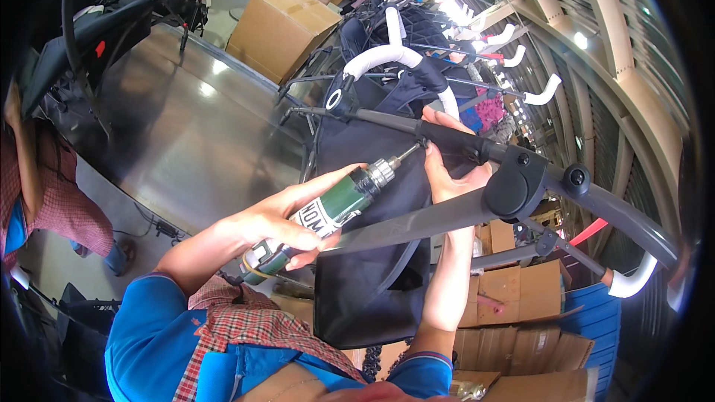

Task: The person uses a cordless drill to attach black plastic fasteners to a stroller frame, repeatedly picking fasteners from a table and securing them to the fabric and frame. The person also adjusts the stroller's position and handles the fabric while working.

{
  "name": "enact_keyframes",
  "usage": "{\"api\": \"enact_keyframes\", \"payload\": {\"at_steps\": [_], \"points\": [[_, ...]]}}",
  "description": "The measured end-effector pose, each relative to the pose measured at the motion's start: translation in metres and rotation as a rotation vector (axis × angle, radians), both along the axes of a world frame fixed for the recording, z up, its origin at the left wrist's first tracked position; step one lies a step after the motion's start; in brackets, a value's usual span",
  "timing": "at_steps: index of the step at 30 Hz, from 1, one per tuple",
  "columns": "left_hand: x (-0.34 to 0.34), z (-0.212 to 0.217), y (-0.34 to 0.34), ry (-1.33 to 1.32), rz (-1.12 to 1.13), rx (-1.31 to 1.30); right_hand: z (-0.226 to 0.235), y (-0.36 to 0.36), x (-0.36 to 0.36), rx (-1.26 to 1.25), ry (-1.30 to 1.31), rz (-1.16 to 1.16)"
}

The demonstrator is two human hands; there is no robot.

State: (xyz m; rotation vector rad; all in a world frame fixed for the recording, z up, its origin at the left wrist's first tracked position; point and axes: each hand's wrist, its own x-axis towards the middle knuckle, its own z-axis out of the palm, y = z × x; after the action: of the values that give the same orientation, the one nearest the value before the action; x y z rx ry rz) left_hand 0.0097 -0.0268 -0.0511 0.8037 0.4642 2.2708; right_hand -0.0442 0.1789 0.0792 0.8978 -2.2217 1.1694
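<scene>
My left hand (287, 216) is wrapped round a green electric screwdriver (339, 197), which tilts up to the right. Its bit ends at a dark grey tube of a stroller frame (387, 120), close to the thumb of my right hand (450, 171). That hand grips the tube from behind and below; part of its fingers is hidden by the tube. Whether the bit sits in a screw is too small to tell. A black round hinge (515, 184) joins the frame's tubes to the right of my right hand. Black stroller fabric (372, 283) hangs below the tubes.
A metal-topped table (179, 119) stands at the left, with a cardboard box (281, 33) by its far edge. Another person (52, 193) in a checked garment is at the far left. More stroller frames with white-wrapped handles (544, 89) crowd the back; cardboard boxes (514, 294) lie at the lower right.
</scene>
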Motion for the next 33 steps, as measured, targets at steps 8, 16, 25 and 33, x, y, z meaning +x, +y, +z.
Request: {"api": "enact_keyframes", "payload": {"at_steps": [8,16,25,33], "points": [[0.006,0.003,0.002,0.058,0.081,-0.037,-0.001,-0.001,0.0,-0.011,0.019,-0.01],[0.01,0.007,0.006,0.085,0.133,-0.063,-0.002,0.0,0.001,0.023,0.032,-0.071],[0.016,0.022,0.001,0.157,0.249,-0.275,-0.004,-0.002,0.0,0.012,0.057,-0.077],[0.019,0.012,-0.004,0.196,0.275,-0.249,-0.005,-0.007,0.002,-0.065,0.047,-0.077]]}}
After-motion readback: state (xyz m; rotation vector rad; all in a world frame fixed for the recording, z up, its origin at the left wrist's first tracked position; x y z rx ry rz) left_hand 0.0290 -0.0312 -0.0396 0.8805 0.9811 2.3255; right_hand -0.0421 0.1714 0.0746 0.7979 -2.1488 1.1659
